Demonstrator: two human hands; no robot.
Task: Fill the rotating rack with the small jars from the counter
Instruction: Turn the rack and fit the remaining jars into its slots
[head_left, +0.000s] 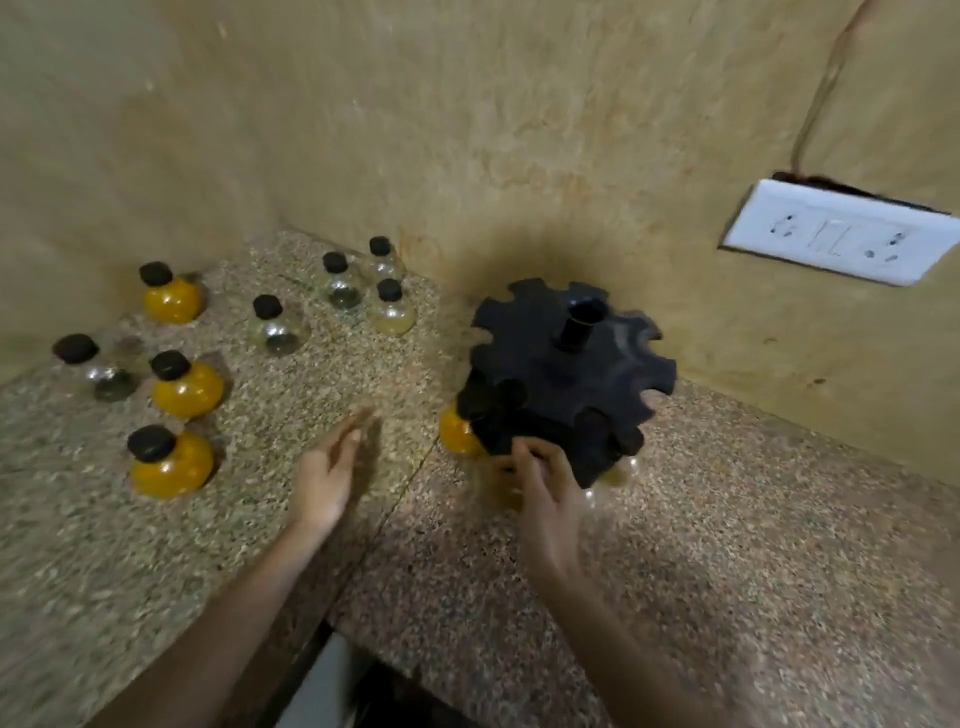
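Note:
A black rotating rack (566, 364) with notched tiers stands in the counter corner. A yellow-filled jar (456, 434) hangs in its lower left slots, and a clear jar (615, 475) shows at its lower right. My right hand (540, 483) curls around a jar (501, 491) at the rack's lower front edge; blur hides the grip's detail. My left hand (327, 478) is flat with fingers apart, hovering over the counter left of the rack, holding nothing. Several small black-capped jars stand on the counter at left: yellow ones (171, 465) (187, 387) (171, 296) and clear ones (275, 327) (340, 283).
The speckled stone counter (727, 545) meets tan walls behind and left. A white socket plate (841, 239) is on the right wall with a cord above it. A dark gap (332, 686) opens at the counter's near edge between my forearms.

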